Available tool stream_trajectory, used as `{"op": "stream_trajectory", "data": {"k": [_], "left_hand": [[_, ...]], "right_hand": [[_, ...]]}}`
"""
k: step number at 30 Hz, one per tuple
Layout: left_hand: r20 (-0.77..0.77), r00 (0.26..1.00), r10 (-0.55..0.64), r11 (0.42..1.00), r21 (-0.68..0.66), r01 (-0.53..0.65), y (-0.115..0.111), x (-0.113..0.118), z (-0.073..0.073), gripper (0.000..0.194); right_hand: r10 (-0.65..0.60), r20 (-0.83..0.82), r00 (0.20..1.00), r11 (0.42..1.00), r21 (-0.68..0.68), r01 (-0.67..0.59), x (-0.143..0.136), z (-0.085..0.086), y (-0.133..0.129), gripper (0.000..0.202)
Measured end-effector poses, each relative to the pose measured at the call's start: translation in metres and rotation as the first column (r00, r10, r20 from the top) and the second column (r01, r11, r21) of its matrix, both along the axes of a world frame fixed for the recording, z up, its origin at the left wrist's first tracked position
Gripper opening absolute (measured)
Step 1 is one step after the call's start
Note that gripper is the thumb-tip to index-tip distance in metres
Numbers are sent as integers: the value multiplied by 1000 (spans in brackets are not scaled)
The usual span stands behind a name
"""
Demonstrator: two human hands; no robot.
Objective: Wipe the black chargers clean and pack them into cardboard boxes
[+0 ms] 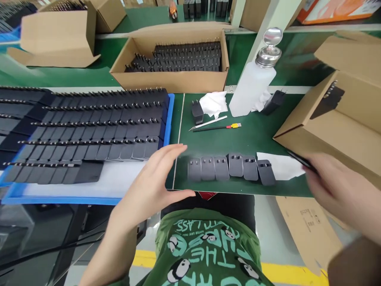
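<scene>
My left hand [159, 180] is open over the table's front edge, thumb and fingers apart and nothing between them. It is between the blue tray [172, 119] of black plug adapters [119, 129] and a short row of adapters [222, 167] with their metal pins up. My right hand [330, 182], smeared by motion, is closed on a slim black object [302, 161] whose kind I cannot make out. Under that object's tip lies a white cloth or paper [285, 167], partly beneath the last, tilted adapter [266, 172] of the row.
An open carton [169, 81] of adapters stands at the back. Another carton [330, 119] on the right holds a few adapters. A white pump bottle [253, 85], crumpled tissue [213, 104], craft knife [210, 123], short USB cable [220, 128] and two loose adapters [197, 112] lie behind the row.
</scene>
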State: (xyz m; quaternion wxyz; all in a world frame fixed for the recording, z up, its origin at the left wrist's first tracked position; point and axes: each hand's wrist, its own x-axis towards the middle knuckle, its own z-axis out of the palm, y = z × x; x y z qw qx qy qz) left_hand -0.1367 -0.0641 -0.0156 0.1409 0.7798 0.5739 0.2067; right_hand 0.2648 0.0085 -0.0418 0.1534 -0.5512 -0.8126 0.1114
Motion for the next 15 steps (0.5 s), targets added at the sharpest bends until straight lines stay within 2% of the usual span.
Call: {"op": "stream_trajectory", "data": {"k": [3,5,7,9,11,15], "left_hand": [[-73,992,-108,994,-7,107,8,16,-6,93],[-152,979,-138,987,64,149,17,33,-11,96],[-246,961,-126,976,141,164,25,49,-16,96],[-324,940,-103,971,175,166,31,62,-22,92],[-383,920,-87,970,177,166,35,70,-28,82],[-397,915,-71,961,220,170,36,72,-35,62]], "right_hand": [[117,130,985,993,-42,-112,-41,17,43,45],[156,102,982,987,25,-160,-62,23,45,47],[259,68,963,962,67,-264,-76,25,31,54],[368,88,926,927,51,-373,-86,19,14,67],[392,155,907,912,61,-405,-94,7,3,77],[388,167,906,886,204,-417,-102,-17,6,66]]}}
